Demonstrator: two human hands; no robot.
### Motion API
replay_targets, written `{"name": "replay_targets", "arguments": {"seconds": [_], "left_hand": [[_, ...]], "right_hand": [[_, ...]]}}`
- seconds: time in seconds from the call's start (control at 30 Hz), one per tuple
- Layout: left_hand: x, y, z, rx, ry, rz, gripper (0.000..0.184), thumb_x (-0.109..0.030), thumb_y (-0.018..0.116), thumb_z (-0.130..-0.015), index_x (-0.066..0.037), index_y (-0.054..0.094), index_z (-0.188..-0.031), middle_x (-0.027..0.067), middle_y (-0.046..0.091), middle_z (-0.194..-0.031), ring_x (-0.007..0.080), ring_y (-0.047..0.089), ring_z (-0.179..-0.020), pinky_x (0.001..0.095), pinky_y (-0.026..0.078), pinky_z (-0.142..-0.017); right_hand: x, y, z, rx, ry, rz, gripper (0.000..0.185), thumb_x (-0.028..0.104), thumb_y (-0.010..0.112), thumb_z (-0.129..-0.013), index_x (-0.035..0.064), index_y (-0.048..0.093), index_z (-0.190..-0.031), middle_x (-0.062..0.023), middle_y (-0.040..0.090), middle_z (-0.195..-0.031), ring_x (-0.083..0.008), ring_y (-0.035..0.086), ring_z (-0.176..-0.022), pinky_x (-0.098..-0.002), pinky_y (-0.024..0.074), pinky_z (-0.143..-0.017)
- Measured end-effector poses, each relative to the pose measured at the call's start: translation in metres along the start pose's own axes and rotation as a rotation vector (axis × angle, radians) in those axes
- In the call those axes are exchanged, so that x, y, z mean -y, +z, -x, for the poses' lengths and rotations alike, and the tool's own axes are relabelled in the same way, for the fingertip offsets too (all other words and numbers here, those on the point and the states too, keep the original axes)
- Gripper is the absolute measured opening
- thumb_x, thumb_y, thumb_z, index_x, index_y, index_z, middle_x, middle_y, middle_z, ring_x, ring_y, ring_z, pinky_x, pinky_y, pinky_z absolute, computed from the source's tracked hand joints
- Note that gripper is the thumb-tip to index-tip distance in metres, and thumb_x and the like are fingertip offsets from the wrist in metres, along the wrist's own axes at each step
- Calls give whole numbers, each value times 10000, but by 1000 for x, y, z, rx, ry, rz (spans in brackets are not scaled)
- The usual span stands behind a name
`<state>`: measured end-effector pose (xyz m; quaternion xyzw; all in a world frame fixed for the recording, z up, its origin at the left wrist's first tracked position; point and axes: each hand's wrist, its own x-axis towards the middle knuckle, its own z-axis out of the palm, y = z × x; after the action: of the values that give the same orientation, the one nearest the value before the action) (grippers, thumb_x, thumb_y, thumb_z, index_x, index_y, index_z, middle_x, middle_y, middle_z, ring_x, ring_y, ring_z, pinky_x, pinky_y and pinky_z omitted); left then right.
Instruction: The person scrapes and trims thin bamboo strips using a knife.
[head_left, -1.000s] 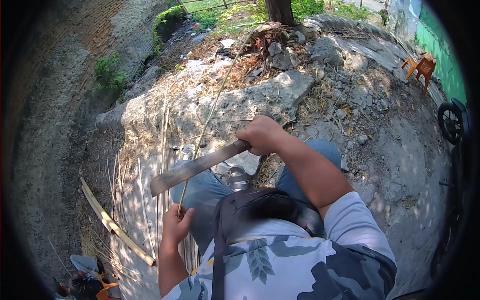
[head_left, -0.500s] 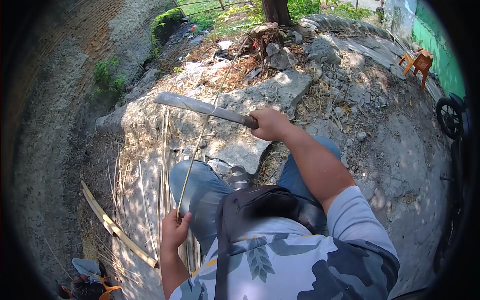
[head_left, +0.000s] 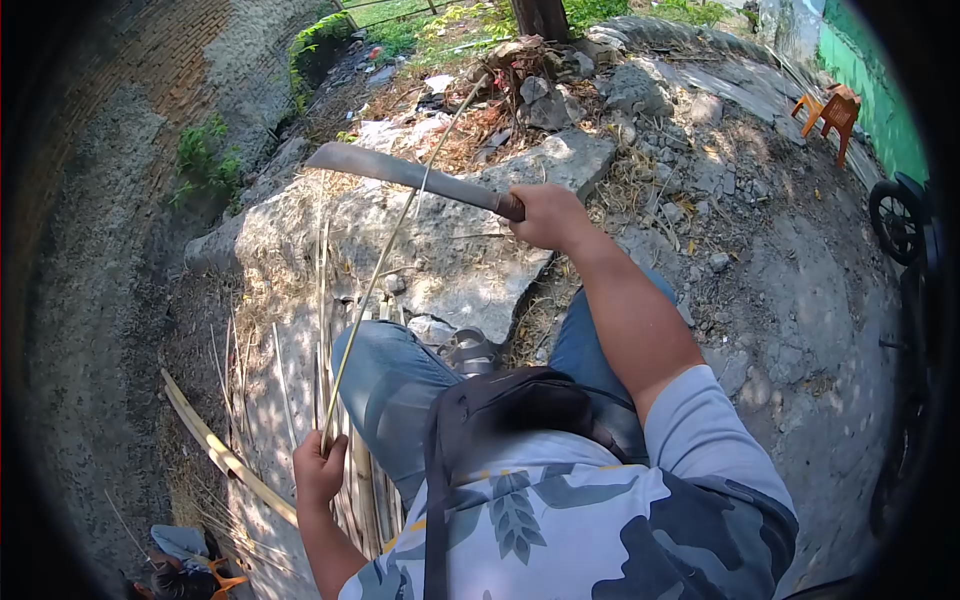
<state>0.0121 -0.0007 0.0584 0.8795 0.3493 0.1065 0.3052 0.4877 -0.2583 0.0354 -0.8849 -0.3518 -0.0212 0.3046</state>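
Observation:
In the head view my right hand (head_left: 550, 216) is closed round the handle of a machete (head_left: 400, 172). Its broad blade points left, held out past my knees. A long thin bamboo strip (head_left: 372, 283) runs up from my left hand (head_left: 320, 470), which grips its lower end. The blade crosses the strip and appears to touch it at its upper part; a small pale sliver shows at the crossing. The strip's far end reaches over the rubble near the tree. Beside my left leg lie several more bamboo strips (head_left: 324, 300), partly hidden by my left arm.
A split bamboo length (head_left: 225, 455) lies at left. In front is a broken concrete slab (head_left: 480, 275); rubble surrounds a tree trunk (head_left: 541, 18). An orange chair (head_left: 838, 118) and a motorcycle wheel (head_left: 897, 223) stand at right. Another person (head_left: 180, 570) shows at lower left.
My left hand has shifted left with the strip's lower end, so the strip slants more. The blade has turned slightly and its face looks darker. The view has moved a little.

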Motion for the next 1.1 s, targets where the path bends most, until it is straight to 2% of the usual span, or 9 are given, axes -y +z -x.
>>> {"name": "replay_targets", "arguments": {"seconds": [0.1, 0.23, 0.4, 0.5, 0.6, 0.73, 0.8, 0.87, 1.1], "left_hand": [[-14, -7, 8, 55, 18, -72, 423, -239, 776, -948, -17, 498, -719, 48, 485, -559, 126, 404, -552, 345, 360, -517], [1, 7, 6, 36, 26, -32, 430, -297, 732, -992, -5, 515, -761, 71, 513, -579, 145, 422, -556, 363, 381, -527], [-5, 25, 3, 60, 46, -48, 495, -447, 648, -1032, 12, 610, -850, 130, 565, -615, 226, 524, -562, 397, 430, -566], [-15, 22, 1, 69, 16, -228, 487, -440, 649, -1032, 17, 616, -867, 155, 588, -645, 256, 555, -585, 413, 450, -588], [-15, 24, 1, 78, -15, -67, 479, -439, 653, -1027, 17, 616, -886, 174, 602, -669, 299, 577, -598, 431, 460, -598], [-22, 24, 3, 117, -45, -195, 476, -445, 626, -1040, 11, 603, -906, 178, 615, -701, 303, 598, -632, 430, 468, -619], [-23, 26, 4, 122, -60, -284, 472, -443, 600, -1055, 8, 595, -917, 169, 618, -708, 290, 600, -645, 426, 468, -626], [-13, 32, 5, 120, -44, -121, 467, -435, 576, -1069, 7, 591, -918, 162, 618, -721, 284, 598, -663, 421, 466, -636], [20, 46, -3, 145, -7, -1, 480, -439, 513, -1098, 1, 577, -917, 138, 577, -731, 244, 555, -678, 406, 456, -647]], "right_hand": [[-18, -3, -5, 70, 150, -171, 283, 275, 735, -786, 100, 713, -1007, -171, 732, -923, -374, 712, -912, -486, 556, -811], [-12, 10, -1, 90, 176, -158, 315, 286, 729, -781, 95, 719, -1031, -179, 731, -938, -383, 710, -926, -490, 555, -820], [8, 14, 10, 174, -46, -47, 287, 294, 730, -789, 118, 714, -1015, -164, 734, -928, -380, 714, -936, -503, 563, -828], [29, 18, 18, 285, -210, 84, 252, 260, 731, -760, 172, 721, -996, -117, 744, -918, -348, 725, -921, -507, 566, -815], [52, 22, 25, 395, -405, 229, 248, 233, 737, -718, 206, 728, -964, -70, 750, -895, -309, 738, -869, -483, 562, -764], [64, 35, 27, 489, -568, 318, 227, 228, 734, -720, 188, 718, -943, -76, 746, -873, -320, 739, -852, -485, 562, -754], [60, 32, 25, 461, -495, 296, 227, 227, 734, -719, 192, 720, -944, -76, 746, -871, -318, 739, -854, -487, 565, -754], [48, 31, 21, 410, -425, 232, 243, 221, 730, -713, 196, 721, -954, -77, 745, -871, -318, 739, -859, -483, 572, -753], [11, 24, 9, 116, -81, 80, 265, 368, 770, -824, 139, 707, -943, -138, 728, -864, -374, 719, -861, -493, 566, -747]]}}
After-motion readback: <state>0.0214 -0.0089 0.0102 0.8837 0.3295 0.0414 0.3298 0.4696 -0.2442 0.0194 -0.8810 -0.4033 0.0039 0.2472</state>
